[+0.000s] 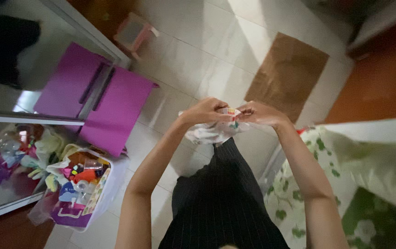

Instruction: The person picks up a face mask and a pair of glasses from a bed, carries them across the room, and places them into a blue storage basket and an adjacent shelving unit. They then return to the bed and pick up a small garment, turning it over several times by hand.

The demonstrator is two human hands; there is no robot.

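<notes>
Both of my hands are raised in front of me over the tiled floor, holding a small white cloth [211, 133] with colourful prints. My left hand [205, 112] grips its upper left edge. My right hand [261, 114] pinches the upper right edge, close to the left hand. The cloth hangs bunched below my fingers, above my dark striped trousers [221, 198].
A purple folded mat or stool [115, 108] leans by a mirrored sliding door [18, 92] on the left. A basket [80, 184] with several toys and bottles stands at lower left. A brown doormat [288, 74] lies ahead. A green-and-white floral bedspread [368, 184] is on the right. A small pink stool [134, 30] sits far back.
</notes>
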